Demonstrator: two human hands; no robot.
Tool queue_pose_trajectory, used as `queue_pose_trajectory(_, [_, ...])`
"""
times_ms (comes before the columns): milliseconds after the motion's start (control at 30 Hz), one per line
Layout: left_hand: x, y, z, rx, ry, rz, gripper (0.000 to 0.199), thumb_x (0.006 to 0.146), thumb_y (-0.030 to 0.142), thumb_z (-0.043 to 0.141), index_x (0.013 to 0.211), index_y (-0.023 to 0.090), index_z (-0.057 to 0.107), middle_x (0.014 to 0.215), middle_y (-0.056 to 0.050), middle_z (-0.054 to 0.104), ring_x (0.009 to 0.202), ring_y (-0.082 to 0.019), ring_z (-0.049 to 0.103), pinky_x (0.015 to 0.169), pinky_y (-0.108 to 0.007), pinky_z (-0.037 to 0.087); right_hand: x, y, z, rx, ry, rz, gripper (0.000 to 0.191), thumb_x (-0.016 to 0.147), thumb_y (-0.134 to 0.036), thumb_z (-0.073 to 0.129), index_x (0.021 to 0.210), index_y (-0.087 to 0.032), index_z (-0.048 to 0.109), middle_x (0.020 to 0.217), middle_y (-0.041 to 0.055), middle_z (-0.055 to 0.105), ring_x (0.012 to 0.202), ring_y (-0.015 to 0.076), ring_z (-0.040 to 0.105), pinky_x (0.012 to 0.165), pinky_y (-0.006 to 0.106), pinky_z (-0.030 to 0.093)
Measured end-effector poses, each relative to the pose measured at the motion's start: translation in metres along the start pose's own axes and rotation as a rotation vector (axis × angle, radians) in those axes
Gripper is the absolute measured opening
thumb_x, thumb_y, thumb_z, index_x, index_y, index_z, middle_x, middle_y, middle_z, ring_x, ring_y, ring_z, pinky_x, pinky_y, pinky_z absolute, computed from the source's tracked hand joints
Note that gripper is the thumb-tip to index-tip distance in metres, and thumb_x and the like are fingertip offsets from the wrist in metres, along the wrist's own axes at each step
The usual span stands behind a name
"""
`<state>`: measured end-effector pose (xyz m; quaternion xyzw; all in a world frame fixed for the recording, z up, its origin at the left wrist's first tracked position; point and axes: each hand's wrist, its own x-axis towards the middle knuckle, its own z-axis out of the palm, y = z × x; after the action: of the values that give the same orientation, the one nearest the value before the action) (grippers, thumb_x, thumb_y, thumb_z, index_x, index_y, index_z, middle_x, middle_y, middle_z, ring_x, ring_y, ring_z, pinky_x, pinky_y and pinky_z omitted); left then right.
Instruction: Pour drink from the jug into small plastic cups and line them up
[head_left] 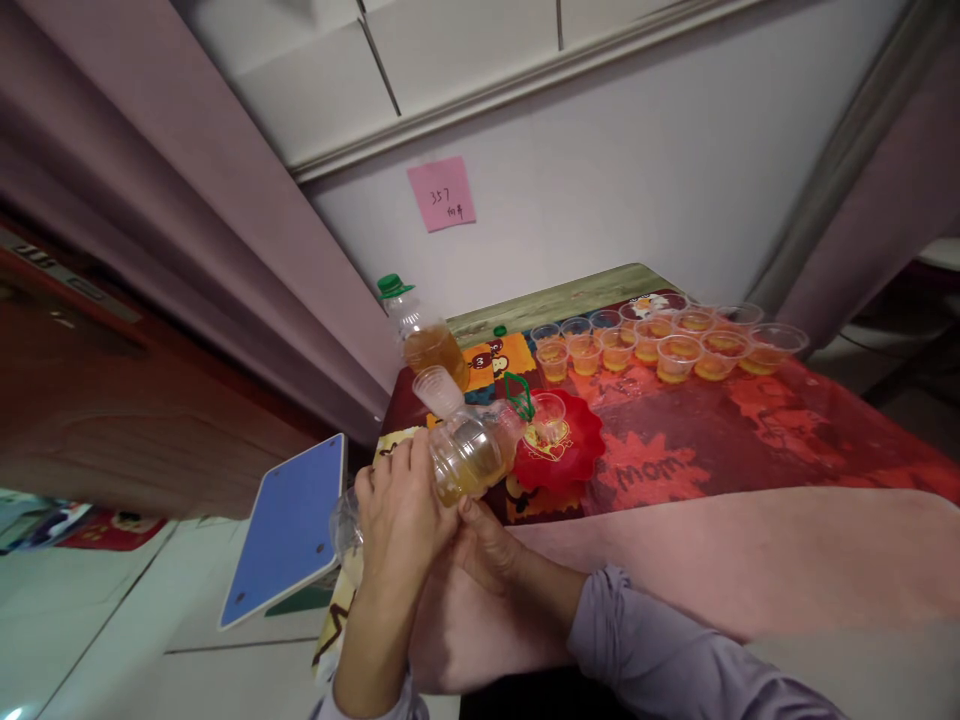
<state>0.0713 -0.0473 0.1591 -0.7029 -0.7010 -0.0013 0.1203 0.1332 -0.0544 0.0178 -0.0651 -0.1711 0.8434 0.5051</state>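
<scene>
A clear plastic bottle [472,450] of amber liquid lies tilted in both my hands, its neck with a green carry loop [519,396] pointing right. My left hand [405,505] is wrapped over the bottle's body, and my right hand [487,548] supports it from below. At the bottle's mouth, a clear plastic cup [551,418] sits on a red scalloped plate [585,462]. Whether liquid is flowing cannot be made out. Just behind the bottle is a stack of clear cups [439,392].
Several clear cups [679,355] with a little amber liquid stand in rows at the table's back right. Another bottle with a green cap [435,348] stands back left, near a loose green cap [500,330]. A blue board [289,525] is left of the table.
</scene>
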Motion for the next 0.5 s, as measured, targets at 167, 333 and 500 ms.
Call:
queue_pose_trajectory(167, [0.0005,0.0029,-0.0046,0.021,-0.005,-0.001,0.070,0.090,0.029,0.071,0.156,0.010,0.055,0.147,-0.020,0.071,0.129,-0.041,0.066,0.113,-0.058,0.046,0.0002,0.0030,-0.0017,0.014,0.005,0.017,0.075,0.075,-0.074,0.094,0.133,-0.029,0.077,0.141,0.0121,0.078,0.134,0.0365,0.071,0.110,0.059,0.059])
queue_pose_trajectory(333, [-0.0004,0.0042,-0.0069,0.028,-0.010,0.005,0.070,0.090,0.026,0.069,0.157,0.011,0.055,0.147,-0.019,0.071,0.128,-0.041,0.065,0.113,-0.058,0.046,-0.0006,0.0022,0.0003,0.024,-0.007,0.007,0.076,0.077,-0.075,0.092,0.137,-0.030,0.075,0.148,0.0110,0.075,0.137,0.0350,0.069,0.116,0.059,0.056])
queue_pose_trajectory(500, [-0.0006,0.0041,-0.0064,0.037,0.002,0.012,0.069,0.089,0.027,0.069,0.155,0.013,0.055,0.144,-0.019,0.073,0.125,-0.040,0.066,0.110,-0.056,0.047,0.0021,0.0094,-0.0056,0.027,-0.031,0.015,0.076,0.082,-0.073,0.089,0.143,-0.030,0.070,0.150,0.0111,0.072,0.137,0.0330,0.068,0.112,0.058,0.058])
